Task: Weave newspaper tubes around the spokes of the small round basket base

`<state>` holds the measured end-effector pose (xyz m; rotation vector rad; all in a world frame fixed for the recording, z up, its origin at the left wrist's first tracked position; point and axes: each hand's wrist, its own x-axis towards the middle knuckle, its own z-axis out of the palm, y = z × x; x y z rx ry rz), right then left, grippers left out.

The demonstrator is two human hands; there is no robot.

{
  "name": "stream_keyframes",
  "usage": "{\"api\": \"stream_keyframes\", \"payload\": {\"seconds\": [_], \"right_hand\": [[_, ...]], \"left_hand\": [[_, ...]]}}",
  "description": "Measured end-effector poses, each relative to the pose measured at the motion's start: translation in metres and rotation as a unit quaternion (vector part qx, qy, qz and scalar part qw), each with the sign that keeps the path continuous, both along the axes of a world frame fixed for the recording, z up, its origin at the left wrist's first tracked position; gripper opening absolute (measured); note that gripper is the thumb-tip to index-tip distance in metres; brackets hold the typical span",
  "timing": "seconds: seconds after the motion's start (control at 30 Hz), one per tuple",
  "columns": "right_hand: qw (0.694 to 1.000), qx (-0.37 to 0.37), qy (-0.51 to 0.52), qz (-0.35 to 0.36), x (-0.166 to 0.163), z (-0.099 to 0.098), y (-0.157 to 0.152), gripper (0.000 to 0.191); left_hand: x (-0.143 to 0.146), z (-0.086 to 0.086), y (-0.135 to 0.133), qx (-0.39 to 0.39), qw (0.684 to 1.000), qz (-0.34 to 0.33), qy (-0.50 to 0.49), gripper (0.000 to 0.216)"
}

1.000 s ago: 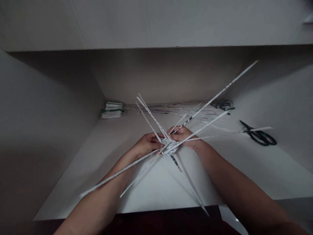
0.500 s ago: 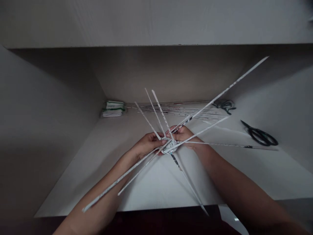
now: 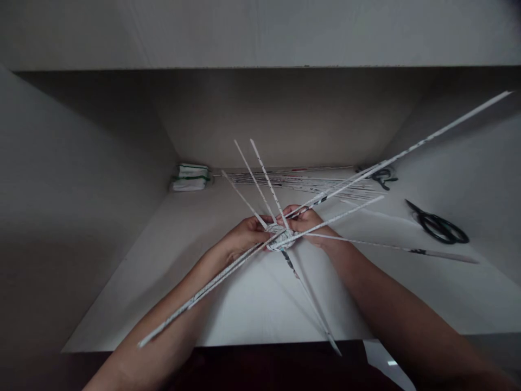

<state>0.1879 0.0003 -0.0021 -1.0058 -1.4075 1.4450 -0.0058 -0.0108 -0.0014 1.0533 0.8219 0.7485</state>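
Observation:
Between my hands is a small round weave [image 3: 280,239] made of rolled paper strips, with several long strips sticking out from it like spokes. My left hand [image 3: 250,234] is closed on the weave's left edge, thumb on top. My right hand [image 3: 303,220] pinches a paper strip [image 3: 382,163] at the weave's upper right; this strip runs far out to the upper right. Two long spokes lie close together over my left forearm. Another spoke [image 3: 311,301] points down toward the front edge. The fingertips under the weave are partly hidden.
Loose rolled paper strips [image 3: 293,180] lie along the back wall. Black scissors [image 3: 442,225] rest at the right, with another dark-handled tool [image 3: 380,176] behind them. A white and green packet [image 3: 190,177] stands at the back left. Side walls and an overhead board [image 3: 260,38] enclose the white surface.
The long strip in my right hand has swung lower and further out to the right. The two spokes over my left forearm have come closer together. Both hands keep their grip.

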Motion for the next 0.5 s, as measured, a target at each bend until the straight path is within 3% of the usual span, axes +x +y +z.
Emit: {"api": "stream_keyframes", "payload": {"seconds": [0.1, 0.27, 0.5], "right_hand": [[1.000, 0.016, -0.024, 0.004, 0.0007, 0.0008, 0.0000, 0.035], [0.999, 0.002, -0.034, 0.002, -0.0009, 0.0027, -0.0009, 0.036], [0.999, -0.006, -0.035, 0.013, -0.0037, -0.0010, -0.0022, 0.036]], "left_hand": [[-0.0008, 0.0017, -0.0028, 0.008, 0.999, -0.040, -0.001, 0.069], [0.0019, 0.0013, -0.0050, 0.054, 0.997, -0.046, 0.001, 0.070], [0.0065, 0.0012, -0.0038, 0.049, 0.996, 0.064, -0.027, 0.044]]}}
